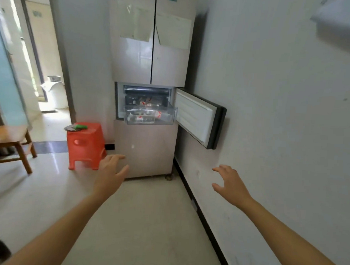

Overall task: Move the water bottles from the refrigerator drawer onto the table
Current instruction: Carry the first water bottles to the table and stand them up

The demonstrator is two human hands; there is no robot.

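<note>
Both hands empty, fingers spread: left hand (110,172), right hand (229,183). Water bottles (148,115) lie in pulled-out refrigerator drawer (129,120); compartment door (197,117) swung open.

Water bottles (148,115), clear with red-white labels, lie on their sides in the pulled-out transparent refrigerator drawer (130,117), more in the compartment behind.

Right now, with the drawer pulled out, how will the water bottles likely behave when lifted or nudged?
The water bottles lie on their sides in the clear drawer, so a nudge would probably roll them. Stored in a refrigerator, they may feel cold and slippery. Whether they are full, hence heavy, cannot be told.
</note>
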